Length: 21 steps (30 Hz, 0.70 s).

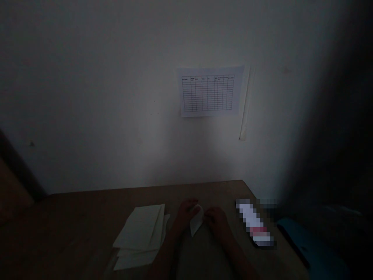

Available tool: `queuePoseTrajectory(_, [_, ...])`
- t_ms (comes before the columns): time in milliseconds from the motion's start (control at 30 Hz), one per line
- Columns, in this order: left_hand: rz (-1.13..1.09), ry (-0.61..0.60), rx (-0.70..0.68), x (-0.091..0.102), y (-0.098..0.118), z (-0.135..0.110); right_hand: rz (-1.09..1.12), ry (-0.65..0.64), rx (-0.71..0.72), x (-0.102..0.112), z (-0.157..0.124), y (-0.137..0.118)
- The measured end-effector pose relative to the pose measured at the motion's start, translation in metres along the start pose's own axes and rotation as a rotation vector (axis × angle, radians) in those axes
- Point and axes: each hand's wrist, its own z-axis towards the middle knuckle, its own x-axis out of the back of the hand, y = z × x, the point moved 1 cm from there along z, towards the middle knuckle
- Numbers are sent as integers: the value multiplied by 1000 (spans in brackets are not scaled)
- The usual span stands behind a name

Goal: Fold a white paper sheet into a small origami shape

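Between my two hands is a small piece of folded white paper (196,223), its upper edge curved over and its lower end narrowing to a point. My left hand (187,212) grips the paper from the left, with the thumb on its upper part. On the other side, the closed fingers of my right hand (215,216) pinch at the paper's right edge. Dim light hides the exact finger contact. To the left of my left forearm lies a loose stack of white paper sheets (140,229) on the wooden table (78,229).
A phone (255,223) with a lit, pixelated screen lies at the table's right edge. Past that edge is a blue chair-like object (311,245). A printed table sheet (210,91) hangs on the wall (101,97) behind. Dark fabric-like shade fills the far right.
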Motion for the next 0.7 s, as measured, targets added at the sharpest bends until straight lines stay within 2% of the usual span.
queuePoseTrajectory(200, [42,-32,24,0,10,-4,-39,-61,1,4,-1,-8])
queuePoseTrajectory(333, [34,-53,26,-1,14,-6,-47,-59,1,6,-2,-13])
queuePoseTrajectory(500, [5,-51,-5,-4,18,-8,-2,-62,35,4,-3,-12])
queuePoseTrajectory(700, [49,-40,38,-5,20,-6,43,-87,70,3,-2,-11])
